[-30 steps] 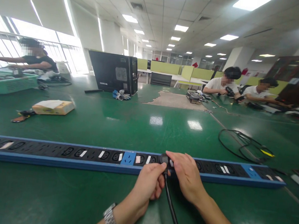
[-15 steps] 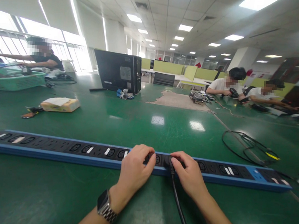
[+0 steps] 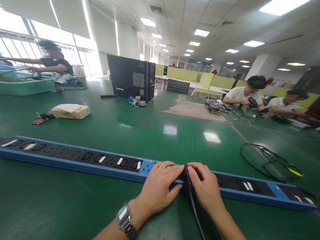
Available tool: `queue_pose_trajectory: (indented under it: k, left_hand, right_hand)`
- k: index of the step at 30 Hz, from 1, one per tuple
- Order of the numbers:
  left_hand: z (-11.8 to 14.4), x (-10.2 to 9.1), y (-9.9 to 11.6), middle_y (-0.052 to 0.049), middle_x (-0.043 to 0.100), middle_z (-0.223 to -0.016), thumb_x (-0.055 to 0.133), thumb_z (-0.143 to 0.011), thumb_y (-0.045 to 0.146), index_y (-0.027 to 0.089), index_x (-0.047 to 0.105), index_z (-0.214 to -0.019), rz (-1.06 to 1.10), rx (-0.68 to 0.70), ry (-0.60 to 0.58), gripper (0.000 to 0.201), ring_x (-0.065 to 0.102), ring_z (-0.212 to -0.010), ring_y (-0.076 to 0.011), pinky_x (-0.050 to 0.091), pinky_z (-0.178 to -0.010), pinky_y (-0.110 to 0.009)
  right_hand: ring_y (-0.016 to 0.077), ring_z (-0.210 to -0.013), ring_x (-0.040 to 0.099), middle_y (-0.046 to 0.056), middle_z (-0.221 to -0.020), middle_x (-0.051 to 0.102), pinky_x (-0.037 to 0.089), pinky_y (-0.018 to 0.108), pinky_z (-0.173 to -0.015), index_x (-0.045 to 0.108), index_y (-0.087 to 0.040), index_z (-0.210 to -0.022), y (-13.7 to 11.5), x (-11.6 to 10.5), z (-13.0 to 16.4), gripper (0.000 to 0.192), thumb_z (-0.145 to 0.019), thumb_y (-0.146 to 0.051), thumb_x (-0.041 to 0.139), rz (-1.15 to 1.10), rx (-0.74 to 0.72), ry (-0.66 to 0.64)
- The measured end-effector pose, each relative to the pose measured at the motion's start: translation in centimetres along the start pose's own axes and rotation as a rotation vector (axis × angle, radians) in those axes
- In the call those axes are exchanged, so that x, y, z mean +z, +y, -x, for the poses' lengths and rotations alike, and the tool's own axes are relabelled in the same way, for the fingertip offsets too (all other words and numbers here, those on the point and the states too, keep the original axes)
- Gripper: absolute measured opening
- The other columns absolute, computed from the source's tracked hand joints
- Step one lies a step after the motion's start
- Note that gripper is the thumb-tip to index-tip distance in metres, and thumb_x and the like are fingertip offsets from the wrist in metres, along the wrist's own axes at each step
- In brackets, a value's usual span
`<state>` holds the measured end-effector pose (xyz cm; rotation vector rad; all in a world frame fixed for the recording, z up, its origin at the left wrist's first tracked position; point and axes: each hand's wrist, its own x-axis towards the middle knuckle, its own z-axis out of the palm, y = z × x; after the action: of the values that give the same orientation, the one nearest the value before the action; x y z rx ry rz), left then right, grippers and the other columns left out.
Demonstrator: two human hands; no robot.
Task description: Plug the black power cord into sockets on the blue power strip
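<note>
A long blue-edged power strip (image 3: pixel 68 162) with black sockets lies across the green table in front of me. My right hand (image 3: pixel 206 188) pinches a black plug (image 3: pixel 187 172) at the strip, right of its middle. From that plug a thick black cord (image 3: pixel 196 222) runs down toward me. Just left of the plug, my left hand (image 3: pixel 158 188) grips the strip, with the fingers over its top and the thumb at its near edge. The left fingertips reach close to the plug; whether they touch it I cannot tell. The plug's seating in the socket is hidden by my hands.
A coiled black cable (image 3: pixel 267 161) lies beyond the strip's right end. Farther back are a tissue pack (image 3: pixel 71 111), gloves (image 3: pixel 137 101), a computer case (image 3: pixel 131 77) and a green basket (image 3: pixel 24 86). One person sits at the left, two people at the right.
My left hand has moved right along the strip, from beside the plug to close against it, uncovering a blue socket. My right hand stays on the plug. The view has shifted slightly.
</note>
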<state>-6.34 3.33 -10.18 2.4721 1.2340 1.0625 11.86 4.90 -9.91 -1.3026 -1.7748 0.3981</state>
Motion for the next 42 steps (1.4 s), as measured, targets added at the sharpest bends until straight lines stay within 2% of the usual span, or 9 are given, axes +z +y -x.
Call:
queue_pose_trajectory:
  k: [4, 13, 16, 21, 27, 34, 42]
  left_hand:
    - [-0.1, 0.0, 0.4, -0.006, 0.066, -0.118, 0.063, -0.079, 0.020, 0.023, 0.057, -0.125, 0.008, -0.033, 0.015, 0.046, 0.054, -0.109, -0.0253, 0.041, -0.095, -0.044]
    - [-0.2, 0.0, 0.6, -0.007, 0.065, -0.118, 0.061, -0.081, 0.019, 0.023, 0.053, -0.130, -0.014, -0.042, 0.007, 0.049, 0.053, -0.109, -0.0245, 0.040, -0.095, -0.043]
    - [-0.4, 0.2, 0.6, -0.006, 0.064, -0.122, 0.056, -0.086, 0.019, 0.022, 0.052, -0.131, -0.021, -0.036, 0.000, 0.045, 0.052, -0.110, -0.0233, 0.039, -0.095, -0.042]
    - [-0.8, 0.6, 0.5, -0.003, 0.066, -0.119, 0.045, -0.093, 0.015, 0.024, 0.054, -0.130, -0.003, -0.060, -0.002, 0.039, 0.055, -0.105, -0.0213, 0.042, -0.091, -0.040]
    - [-0.6, 0.5, 0.0, -0.004, 0.068, -0.113, 0.041, -0.092, 0.008, 0.020, 0.061, -0.121, 0.110, -0.043, 0.074, 0.037, 0.056, -0.103, -0.0196, 0.044, -0.091, -0.038]
    - [-0.4, 0.5, 0.1, -0.002, 0.068, -0.114, 0.045, -0.088, 0.005, 0.024, 0.062, -0.119, 0.119, -0.007, 0.089, 0.041, 0.056, -0.103, -0.0208, 0.044, -0.092, -0.040]
    - [0.2, 1.1, -0.2, -0.005, 0.068, -0.114, 0.046, -0.086, 0.005, 0.020, 0.063, -0.118, 0.059, 0.000, 0.139, 0.040, 0.057, -0.102, -0.0223, 0.046, -0.090, -0.042]
  right_hand:
    - [0.0194, -0.095, 0.062, 0.004, -0.100, 0.071, 0.047, 0.035, -0.087, 0.070, -0.025, -0.103, 0.2, 0.1, 0.0, 0.031, -0.092, -0.040, 0.046, -0.006, -0.022, -0.034]
    - [0.0196, -0.091, 0.060, 0.004, -0.098, 0.071, 0.043, 0.036, -0.087, 0.068, -0.025, -0.098, -0.2, 1.0, 0.4, 0.031, -0.093, -0.041, 0.042, 0.056, 0.002, 0.014]
    - [0.0195, -0.090, 0.059, 0.004, -0.095, 0.070, 0.042, 0.035, -0.086, 0.066, -0.023, -0.095, -0.3, 1.3, 0.5, 0.030, -0.093, -0.040, 0.041, 0.076, 0.010, 0.037]
    - [0.0194, -0.081, 0.055, 0.003, -0.080, 0.065, 0.040, 0.032, -0.077, 0.061, -0.022, -0.079, -0.3, 1.4, 0.2, 0.032, -0.092, -0.042, 0.040, 0.118, 0.050, 0.042]
    - [0.0185, -0.079, 0.054, 0.001, -0.076, 0.063, 0.037, 0.030, -0.073, 0.059, -0.022, -0.074, -0.2, 0.9, -0.2, 0.033, -0.092, -0.043, 0.042, 0.049, 0.081, 0.026]
    - [0.0180, -0.081, 0.055, 0.001, -0.080, 0.066, 0.038, 0.029, -0.075, 0.065, -0.022, -0.082, 0.0, 0.7, -0.1, 0.031, -0.092, -0.043, 0.044, -0.006, 0.062, 0.024]
    - [0.0181, -0.080, 0.055, 0.001, -0.081, 0.067, 0.037, 0.029, -0.076, 0.064, -0.023, -0.080, -0.9, 0.8, -0.1, 0.031, -0.092, -0.042, 0.044, 0.122, 0.009, -0.011]
